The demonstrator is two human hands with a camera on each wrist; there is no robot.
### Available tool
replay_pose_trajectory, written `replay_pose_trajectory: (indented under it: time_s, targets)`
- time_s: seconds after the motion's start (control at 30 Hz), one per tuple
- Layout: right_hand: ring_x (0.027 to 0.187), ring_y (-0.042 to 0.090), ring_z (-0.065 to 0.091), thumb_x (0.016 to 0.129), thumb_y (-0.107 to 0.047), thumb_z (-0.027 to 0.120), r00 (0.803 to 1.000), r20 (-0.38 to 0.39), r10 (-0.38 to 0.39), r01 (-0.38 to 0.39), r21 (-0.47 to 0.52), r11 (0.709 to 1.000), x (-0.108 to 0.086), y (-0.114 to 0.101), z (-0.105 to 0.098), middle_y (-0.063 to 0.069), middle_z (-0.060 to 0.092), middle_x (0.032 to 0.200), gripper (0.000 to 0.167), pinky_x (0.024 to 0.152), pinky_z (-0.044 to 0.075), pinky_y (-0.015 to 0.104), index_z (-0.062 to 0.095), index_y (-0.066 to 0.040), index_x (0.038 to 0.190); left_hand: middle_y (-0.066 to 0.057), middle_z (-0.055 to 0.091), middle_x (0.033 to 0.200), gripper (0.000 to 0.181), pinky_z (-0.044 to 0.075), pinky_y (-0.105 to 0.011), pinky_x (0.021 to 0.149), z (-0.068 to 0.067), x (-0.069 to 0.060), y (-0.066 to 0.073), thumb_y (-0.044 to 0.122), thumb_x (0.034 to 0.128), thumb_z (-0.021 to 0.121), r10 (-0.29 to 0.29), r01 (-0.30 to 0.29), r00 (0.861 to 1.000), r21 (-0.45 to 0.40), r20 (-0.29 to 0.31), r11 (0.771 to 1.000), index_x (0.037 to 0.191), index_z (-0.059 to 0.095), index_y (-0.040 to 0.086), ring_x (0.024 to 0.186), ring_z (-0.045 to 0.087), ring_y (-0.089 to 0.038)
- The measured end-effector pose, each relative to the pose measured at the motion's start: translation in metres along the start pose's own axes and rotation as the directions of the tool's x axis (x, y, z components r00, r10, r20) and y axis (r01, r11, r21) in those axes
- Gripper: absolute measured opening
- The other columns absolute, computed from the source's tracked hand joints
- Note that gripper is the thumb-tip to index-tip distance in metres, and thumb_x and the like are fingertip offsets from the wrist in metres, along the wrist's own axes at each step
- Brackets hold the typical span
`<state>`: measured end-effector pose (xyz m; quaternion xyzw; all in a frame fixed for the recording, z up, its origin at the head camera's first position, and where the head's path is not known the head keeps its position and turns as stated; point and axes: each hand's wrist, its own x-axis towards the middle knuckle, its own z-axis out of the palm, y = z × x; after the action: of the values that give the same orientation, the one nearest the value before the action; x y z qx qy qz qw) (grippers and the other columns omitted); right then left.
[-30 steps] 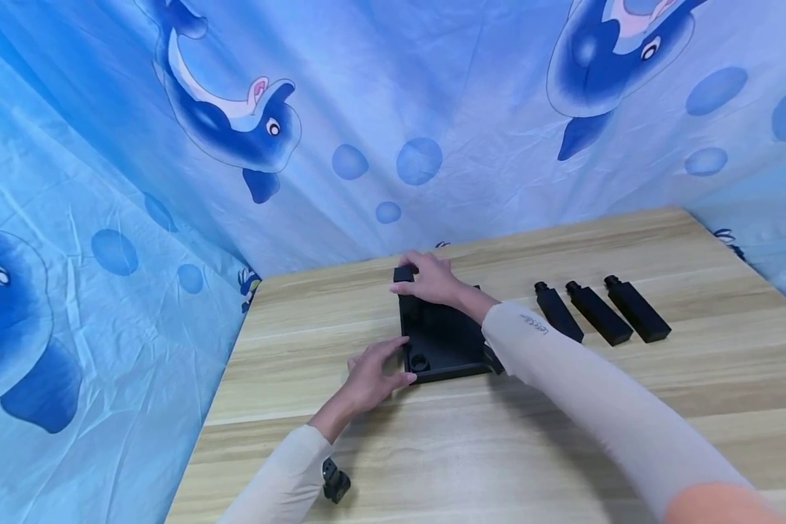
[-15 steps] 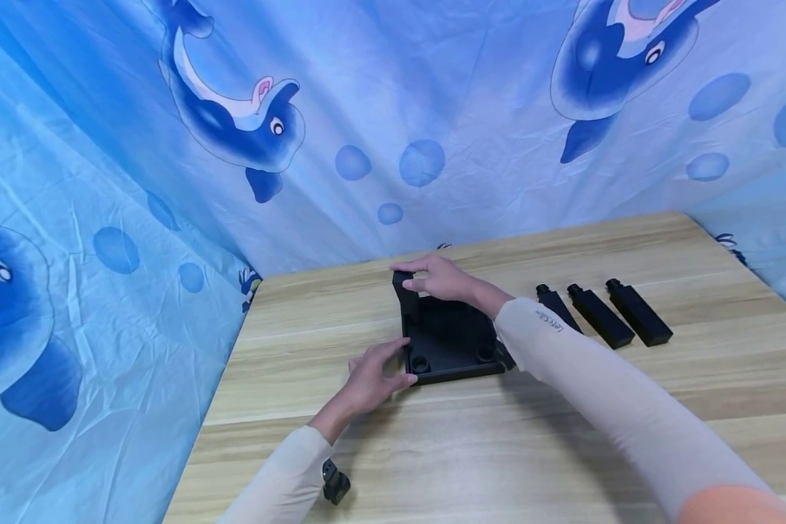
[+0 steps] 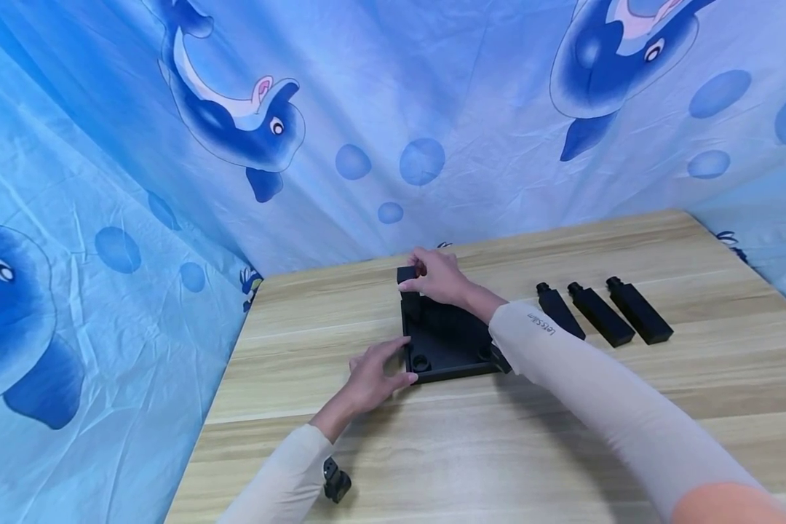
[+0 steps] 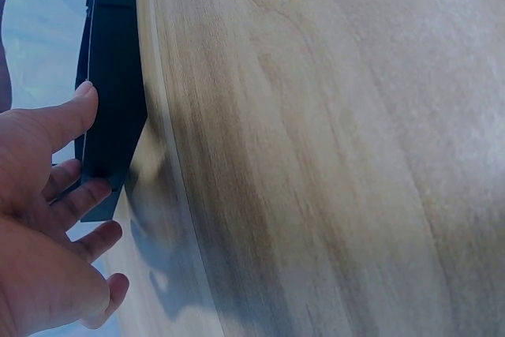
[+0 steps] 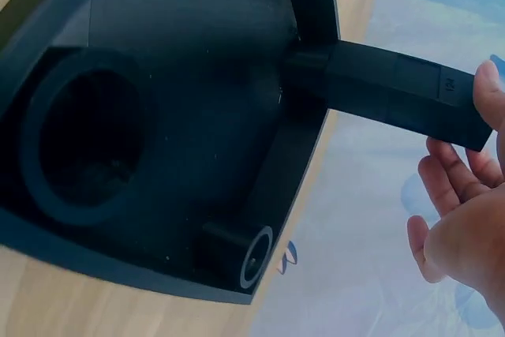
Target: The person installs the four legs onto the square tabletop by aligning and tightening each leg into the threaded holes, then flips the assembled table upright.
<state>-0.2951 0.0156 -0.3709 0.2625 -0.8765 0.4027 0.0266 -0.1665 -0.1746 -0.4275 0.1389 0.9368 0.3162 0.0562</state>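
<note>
A shallow black square tabletop [image 3: 455, 342] lies underside up on the wooden table, with round sockets at its corners; one socket [image 5: 256, 258] is plain in the right wrist view. A black square table leg [image 5: 394, 88] stands upright at its far left corner, its lower end hidden inside the socket. My right hand [image 3: 437, 280] pinches the top of this leg between thumb and fingers. At the near left corner, my left hand [image 3: 373, 375] holds the tabletop, thumb on the near wall [image 4: 114, 76] and fingers along the left side.
Three more black legs with threaded ends, a left one [image 3: 560, 313], a middle one [image 3: 600, 314] and a right one [image 3: 639, 311], lie side by side on the wooden table [image 3: 471, 451]. A blue dolphin-printed curtain [image 3: 380, 102] hangs behind and at the sides.
My right fingers straightened across the leg's top half a second ago and are now bent around it again, the wrist turning back. My left hand and the tabletop stay put.
</note>
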Motion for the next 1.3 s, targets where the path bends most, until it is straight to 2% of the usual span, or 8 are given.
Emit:
replay_pose_trajectory:
  time_s: [0.13, 0.3, 0.43, 0.57, 0.8, 1.03, 1.13, 1.3]
  targets:
    - [0.106, 0.025, 0.050, 0.088, -0.030, 0.071, 0.998, 0.056, -0.030, 0.032, -0.028, 0.999, -0.002, 0.000, -0.005, 0.006, 0.060, 0.113, 0.044, 0.097, 0.021, 0.053, 0.056, -0.011, 0.125, -0.003, 0.050, 0.142, 0.064, 0.023, -0.055, 0.094, -0.001, 0.001, 0.001, 0.034, 0.0851, 0.074, 0.004, -0.004, 1.000, 0.021, -0.001, 1.000, 0.142, 0.049, 0.019, 0.132, 0.041, -0.027]
    - [0.130, 0.028, 0.037, 0.096, -0.024, 0.062, 0.981, 0.178, -0.074, 0.079, -0.018, 0.997, -0.002, -0.003, -0.017, 0.007, 0.051, 0.139, 0.055, 0.106, 0.012, 0.057, 0.042, -0.018, 0.147, -0.004, 0.050, 0.142, 0.064, 0.025, -0.055, 0.093, -0.001, 0.001, 0.002, 0.034, 0.0852, 0.073, 0.007, -0.007, 1.000, 0.031, 0.001, 0.999, 0.142, 0.049, 0.019, 0.132, 0.042, -0.027]
    - [0.135, 0.027, 0.032, 0.098, -0.021, 0.057, 0.967, 0.244, -0.074, 0.089, -0.054, 0.995, 0.000, -0.004, -0.021, 0.003, 0.049, 0.143, 0.049, 0.108, 0.010, 0.055, 0.045, -0.024, 0.145, -0.004, 0.051, 0.142, 0.064, 0.025, -0.055, 0.092, -0.001, -0.001, 0.001, 0.034, 0.0851, 0.073, 0.011, -0.010, 1.000, 0.029, -0.002, 1.000, 0.142, 0.049, 0.018, 0.131, 0.042, -0.027]
    - [0.133, 0.025, 0.035, 0.099, -0.022, 0.055, 0.965, 0.259, -0.050, 0.075, -0.088, 0.993, 0.001, -0.005, -0.022, 0.000, 0.054, 0.138, 0.044, 0.107, 0.011, 0.053, 0.049, -0.025, 0.142, -0.004, 0.050, 0.142, 0.064, 0.025, -0.055, 0.092, -0.002, -0.001, 0.001, 0.034, 0.0855, 0.073, 0.012, -0.012, 1.000, 0.030, 0.001, 0.999, 0.142, 0.049, 0.018, 0.132, 0.042, -0.027]
    - [0.113, 0.025, 0.048, 0.095, -0.033, 0.061, 0.987, 0.155, -0.039, 0.060, -0.133, 0.989, 0.001, -0.006, -0.014, 0.002, 0.064, 0.111, 0.031, 0.102, 0.018, 0.050, 0.059, -0.016, 0.122, -0.004, 0.050, 0.142, 0.064, 0.024, -0.055, 0.093, -0.001, 0.001, 0.001, 0.034, 0.0853, 0.073, 0.008, -0.008, 1.000, 0.024, 0.004, 1.000, 0.142, 0.049, 0.019, 0.132, 0.041, -0.026]
    - [0.085, 0.020, 0.045, 0.091, -0.039, 0.065, 0.995, 0.089, -0.040, 0.052, -0.140, 0.989, 0.001, -0.004, -0.009, 0.000, 0.055, 0.086, 0.031, 0.093, 0.020, 0.047, 0.055, -0.013, 0.103, -0.003, 0.050, 0.142, 0.064, 0.023, -0.056, 0.094, -0.002, 0.001, 0.002, 0.033, 0.0856, 0.073, 0.003, -0.003, 1.000, 0.021, 0.008, 1.000, 0.143, 0.048, 0.019, 0.133, 0.041, -0.026]
    - [0.089, 0.021, 0.045, 0.090, -0.039, 0.067, 0.994, 0.092, -0.052, 0.063, -0.120, 0.991, 0.002, -0.002, -0.010, 0.001, 0.057, 0.091, 0.032, 0.093, 0.020, 0.048, 0.056, -0.012, 0.103, -0.004, 0.050, 0.142, 0.064, 0.024, -0.056, 0.094, -0.003, 0.001, 0.002, 0.033, 0.0854, 0.073, 0.006, -0.006, 1.000, 0.022, 0.005, 1.000, 0.142, 0.049, 0.019, 0.133, 0.041, -0.027]
    - [0.123, 0.026, 0.042, 0.094, -0.032, 0.063, 0.982, 0.175, -0.078, 0.093, -0.081, 0.992, 0.003, 0.001, -0.015, 0.004, 0.056, 0.130, 0.044, 0.105, 0.014, 0.054, 0.054, -0.016, 0.134, -0.003, 0.050, 0.142, 0.064, 0.024, -0.055, 0.094, -0.002, 0.001, 0.002, 0.033, 0.0855, 0.073, 0.005, -0.005, 1.000, 0.024, 0.012, 1.000, 0.143, 0.048, 0.019, 0.133, 0.041, -0.026]
